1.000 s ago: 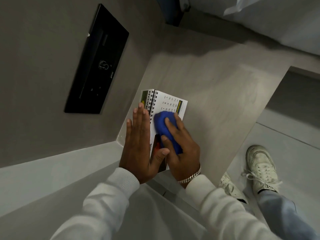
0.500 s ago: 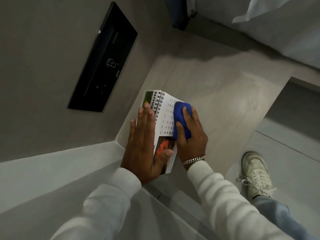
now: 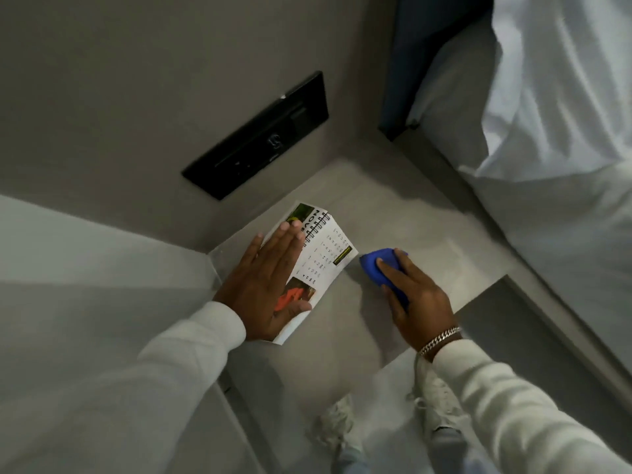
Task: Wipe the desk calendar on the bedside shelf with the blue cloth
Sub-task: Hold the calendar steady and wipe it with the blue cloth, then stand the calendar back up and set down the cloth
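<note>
On shelf (image 3: 393,206), calendar (image 3: 321,265) lies flat; right hand (image 3: 415,299) grips cloth (image 3: 384,268).

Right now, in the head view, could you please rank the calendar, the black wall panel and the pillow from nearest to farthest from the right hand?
From the right hand:
1. Calendar, just left of it on the shelf.
2. Black wall panel, up on the wall, beyond the calendar.
3. Pillow, far upper right on the bed.

place: bedroom | evidence: bed with white linen (image 3: 547,165) beside a built-in grey bedside shelf (image 3: 393,206) | black wall switch panel (image 3: 256,135) (hotel-like fittings)
</note>
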`<state>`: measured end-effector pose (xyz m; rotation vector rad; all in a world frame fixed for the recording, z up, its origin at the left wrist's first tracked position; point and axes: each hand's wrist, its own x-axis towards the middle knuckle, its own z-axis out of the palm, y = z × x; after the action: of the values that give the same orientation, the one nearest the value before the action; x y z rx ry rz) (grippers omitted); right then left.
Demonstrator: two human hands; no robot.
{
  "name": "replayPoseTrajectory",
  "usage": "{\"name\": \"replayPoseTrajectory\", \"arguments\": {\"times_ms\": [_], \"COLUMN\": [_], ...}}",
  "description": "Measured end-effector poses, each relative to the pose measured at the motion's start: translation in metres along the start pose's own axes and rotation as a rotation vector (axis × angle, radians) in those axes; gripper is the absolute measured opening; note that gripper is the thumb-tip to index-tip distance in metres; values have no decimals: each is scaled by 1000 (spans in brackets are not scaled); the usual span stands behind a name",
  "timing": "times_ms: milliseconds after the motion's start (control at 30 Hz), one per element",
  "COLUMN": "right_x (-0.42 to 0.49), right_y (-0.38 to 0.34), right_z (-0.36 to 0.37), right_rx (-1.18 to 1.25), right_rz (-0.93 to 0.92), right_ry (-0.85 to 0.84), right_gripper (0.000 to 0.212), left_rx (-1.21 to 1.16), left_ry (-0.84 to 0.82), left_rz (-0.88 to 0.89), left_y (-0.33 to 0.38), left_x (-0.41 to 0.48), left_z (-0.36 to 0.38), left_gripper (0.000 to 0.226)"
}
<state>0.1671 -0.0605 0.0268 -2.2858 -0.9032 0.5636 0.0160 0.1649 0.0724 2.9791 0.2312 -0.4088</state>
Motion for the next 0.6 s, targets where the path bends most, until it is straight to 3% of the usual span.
{"name": "replayPoseTrajectory", "arguments": {"times_ms": [133,267,433,600], "right_x": [21,36,28,31], "right_y": [34,56,75,68], "right_z": [-21,-15,12,9], "right_rx": [-293,-433,-610,-652], "right_rz": [-121,-230,-180,-134], "right_ry": [-147,-219,-277,-354], "right_gripper": [45,47,81,92], "left_rx": [77,75,21,-126], "left_ry": [25,103,214,348], "left_rz": [-34,-180,-347,-526], "left_y": [4,18,43,50], "left_x": [0,-5,-13,-25], "left_z": [1,5,20,24], "left_gripper": [91,89,83,80]}}
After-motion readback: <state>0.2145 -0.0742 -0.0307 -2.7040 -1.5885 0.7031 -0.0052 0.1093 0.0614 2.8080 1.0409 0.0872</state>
